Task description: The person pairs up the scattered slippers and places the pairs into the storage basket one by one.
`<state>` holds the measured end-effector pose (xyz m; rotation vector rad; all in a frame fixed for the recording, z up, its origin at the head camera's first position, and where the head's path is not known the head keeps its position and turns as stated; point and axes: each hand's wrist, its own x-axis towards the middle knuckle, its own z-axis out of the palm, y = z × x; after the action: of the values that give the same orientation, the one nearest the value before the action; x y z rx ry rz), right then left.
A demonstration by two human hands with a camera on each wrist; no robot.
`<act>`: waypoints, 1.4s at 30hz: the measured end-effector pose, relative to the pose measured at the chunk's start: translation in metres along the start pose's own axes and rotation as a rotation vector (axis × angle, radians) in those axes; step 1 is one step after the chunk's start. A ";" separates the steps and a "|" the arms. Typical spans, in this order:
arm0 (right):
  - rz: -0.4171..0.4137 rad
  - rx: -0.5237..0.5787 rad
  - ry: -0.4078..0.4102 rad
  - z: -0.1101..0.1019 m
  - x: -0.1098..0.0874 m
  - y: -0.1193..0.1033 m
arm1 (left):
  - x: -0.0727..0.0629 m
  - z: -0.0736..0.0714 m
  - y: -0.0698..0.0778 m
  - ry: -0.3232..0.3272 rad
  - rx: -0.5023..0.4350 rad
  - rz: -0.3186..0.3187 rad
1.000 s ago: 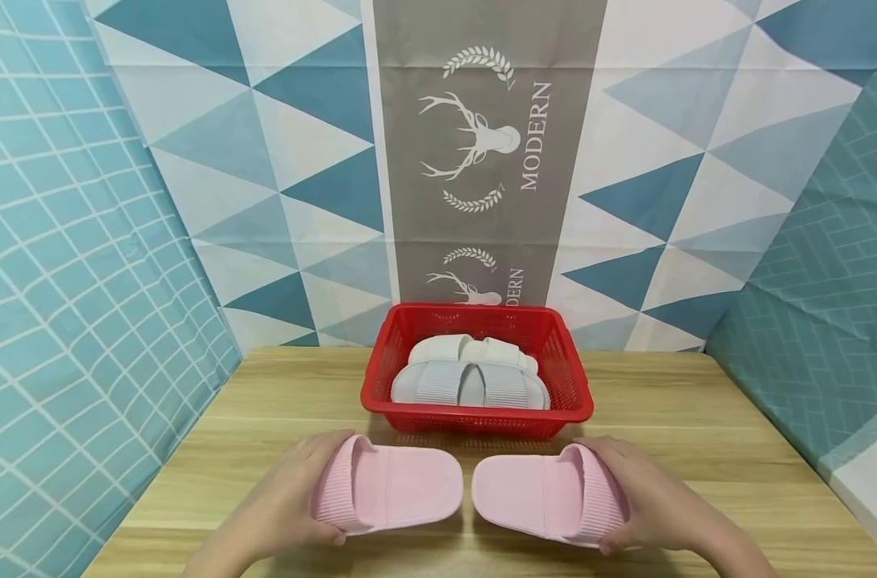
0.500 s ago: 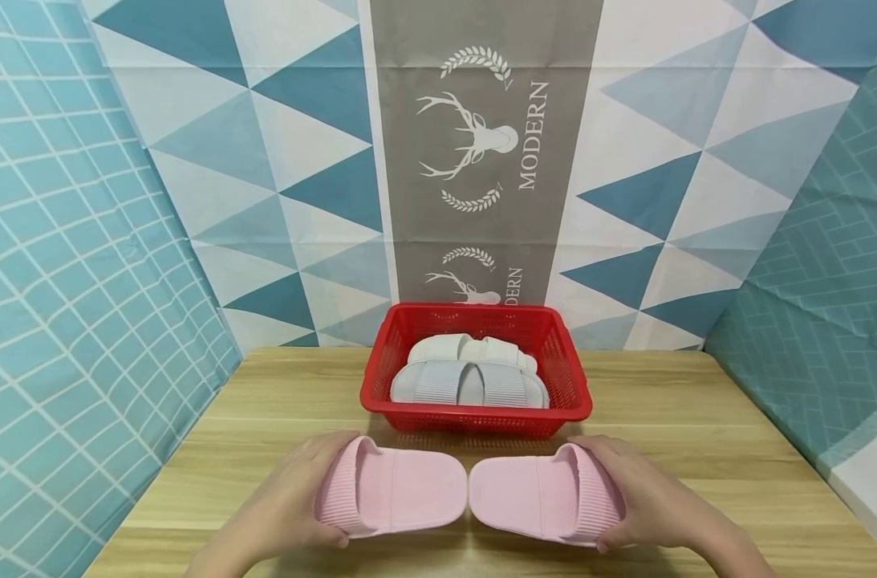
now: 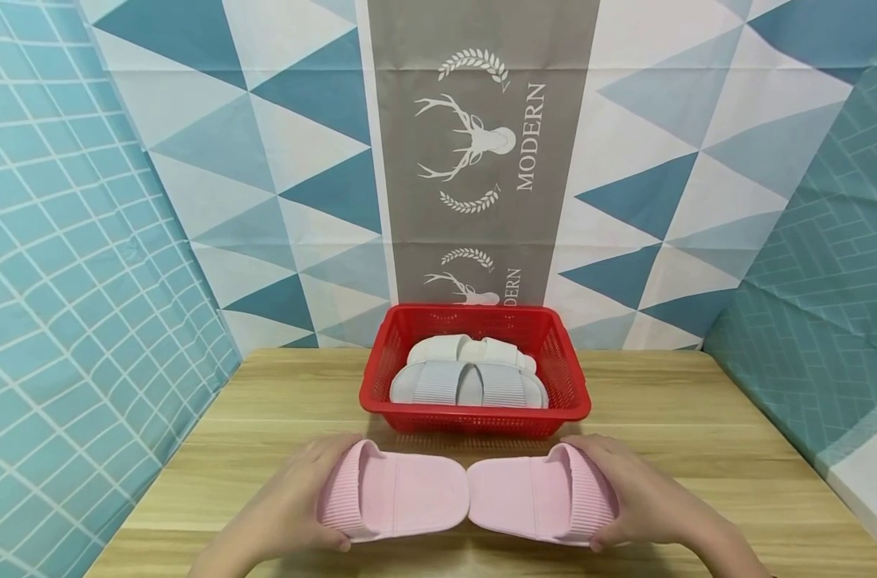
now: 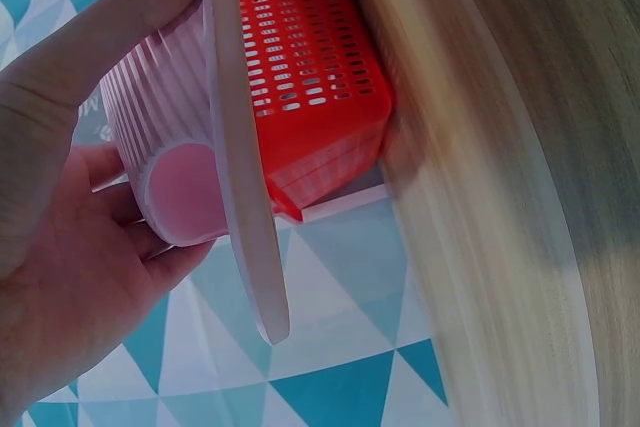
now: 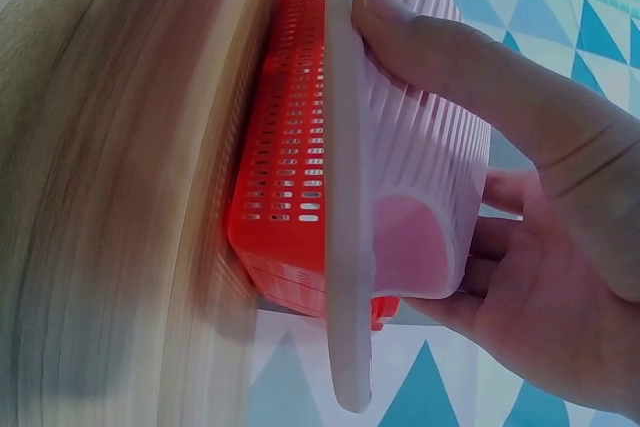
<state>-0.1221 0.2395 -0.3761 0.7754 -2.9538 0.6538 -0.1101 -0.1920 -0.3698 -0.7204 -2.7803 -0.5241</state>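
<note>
In the head view my left hand (image 3: pixel 294 502) grips a pink slipper (image 3: pixel 424 494) round its ribbed strap. My right hand (image 3: pixel 643 494) grips the matching pink slipper (image 3: pixel 503 494) the same way. Their heel ends meet in the middle, in front of the basket, with the toe ends pointing outward. Both wrist views show a gap between the table and the sole, so each slipper is held above the wood. The thumb (image 4: pixel 130 22) presses the near side of the left strap, and the right thumb (image 5: pixel 450 52) does likewise.
A red perforated basket (image 3: pixel 474 413) stands behind the slippers on the wooden table (image 3: pixel 294 393). A grey slipper (image 3: pixel 470 385) and a white slipper (image 3: pixel 445 349) lie in it. Patterned cloth (image 3: pixel 322 160) rises at the back, with tiled sheets (image 3: pixel 62 241) at the sides.
The right slipper has shifted left and the left slipper slightly right. The gap between their heels has gone, and the heels now touch. Both hands keep their hold.
</note>
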 end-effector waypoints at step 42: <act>-0.023 0.071 -0.010 0.002 0.020 -0.007 | 0.005 0.006 -0.004 -0.005 -0.033 -0.032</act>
<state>-0.1362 0.2242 -0.3729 0.8193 -2.9400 0.7586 -0.1176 -0.1905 -0.3752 -0.6856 -2.7979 -0.5757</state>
